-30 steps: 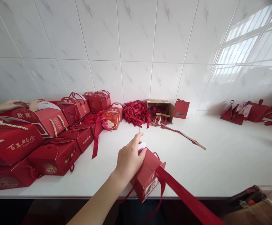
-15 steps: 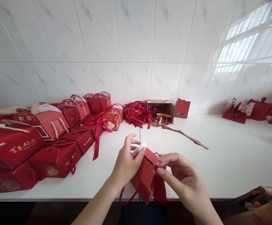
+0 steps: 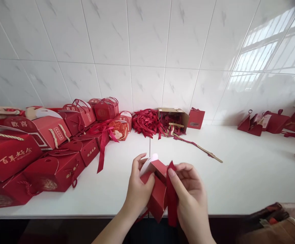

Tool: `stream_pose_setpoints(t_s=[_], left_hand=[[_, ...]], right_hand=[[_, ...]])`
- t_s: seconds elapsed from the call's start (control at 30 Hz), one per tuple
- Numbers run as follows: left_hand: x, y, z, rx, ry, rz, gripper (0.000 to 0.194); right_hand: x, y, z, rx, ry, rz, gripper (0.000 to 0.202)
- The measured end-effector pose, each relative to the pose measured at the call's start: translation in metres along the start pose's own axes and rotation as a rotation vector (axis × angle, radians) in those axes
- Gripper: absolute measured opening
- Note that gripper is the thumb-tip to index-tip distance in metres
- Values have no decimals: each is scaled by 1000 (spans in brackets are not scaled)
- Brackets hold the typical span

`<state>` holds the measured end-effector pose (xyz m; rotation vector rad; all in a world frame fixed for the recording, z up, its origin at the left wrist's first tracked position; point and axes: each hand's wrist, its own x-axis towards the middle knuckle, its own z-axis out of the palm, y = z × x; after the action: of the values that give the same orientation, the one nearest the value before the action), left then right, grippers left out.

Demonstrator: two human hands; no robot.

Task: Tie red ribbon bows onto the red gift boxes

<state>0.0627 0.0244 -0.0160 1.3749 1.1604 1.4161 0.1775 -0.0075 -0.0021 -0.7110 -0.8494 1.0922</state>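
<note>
A small red gift box (image 3: 158,195) is tilted at the table's front edge, its top partly open and a white inner flap upright at the back. My left hand (image 3: 140,184) grips its left side, thumb on the top edge and fingers behind the flap. At the box's right side, my right hand (image 3: 189,189) pinches a dark red ribbon (image 3: 172,200) between thumb and fingers. The ribbon hangs down along the box side. Part of a red cord shows below the box; its far end is hidden.
Several red gift boxes (image 3: 53,167) are stacked on the left, with another person's hand (image 3: 2,112) behind them. A pile of red ribbons (image 3: 147,123) lies by the wall beside a cardboard box (image 3: 187,120) of strips. More red bags (image 3: 276,122) stand at the far right.
My right hand has turned more upright and drawn the ribbon up against the box's right side. My left thumb has moved down onto the box top, where a gap now shows.
</note>
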Motion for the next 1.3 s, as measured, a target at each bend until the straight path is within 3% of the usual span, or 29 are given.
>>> stream_pose_setpoints(t_s=[0.13, 0.47, 0.6, 0.73, 0.9, 1.07, 1.13, 1.23, 1.3], left_hand=[[-7, 6, 3, -103, -6, -21, 44], [3, 16, -3, -271, -79, -232, 31], [-9, 18, -2, -312, -157, -245, 26], [-20, 19, 2, -273, -139, -214, 28], [-14, 23, 1, -283, -155, -217, 27], [-4, 19, -1, -56, -212, -181, 27], [-1, 12, -8, 113, -170, -102, 24], [6, -1, -37, 571, -11, 96, 17], [13, -4, -65, 966, 72, 124, 13]], right_hand=[[10, -3, 8, -61, -81, 81, 16], [29, -14, 5, -399, -197, 180, 24], [32, -20, 5, -490, -243, 226, 23], [35, -20, 0, -508, -275, 230, 24], [36, -21, -5, -495, -331, 260, 26], [36, -22, -3, -523, -341, 257, 29], [35, -23, -3, -534, -308, 229, 31], [34, -28, -4, -521, -242, 219, 33], [34, -30, -4, -518, -212, 252, 32]])
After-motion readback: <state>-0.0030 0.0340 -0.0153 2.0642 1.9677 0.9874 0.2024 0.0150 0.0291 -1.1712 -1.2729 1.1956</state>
